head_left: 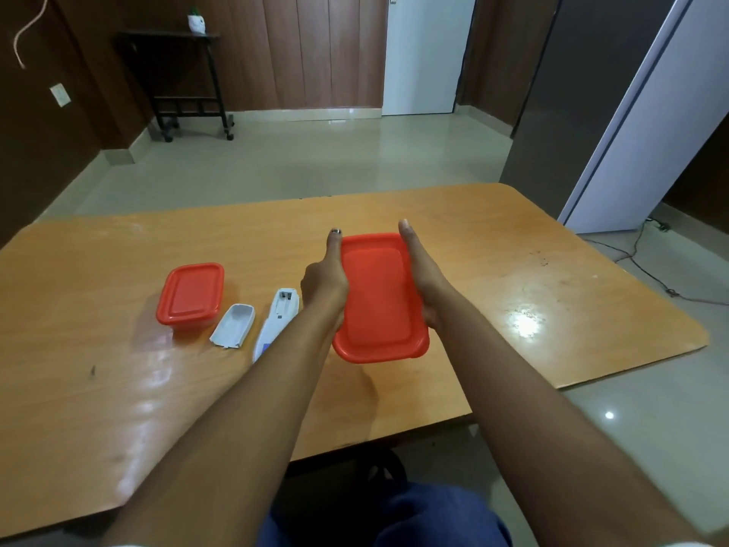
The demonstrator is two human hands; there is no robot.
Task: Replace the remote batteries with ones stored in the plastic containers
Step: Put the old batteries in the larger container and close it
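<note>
Both hands (pixel 325 284) clasp container (pixel 380 300) (lengthwise, pointing away)

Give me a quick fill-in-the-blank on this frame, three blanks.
1. The large container is held by ____ hands.
2. Its red lid is ____.
3. The battery cover lies between the small container and the ____.

Missing words: both; on; remote
</note>
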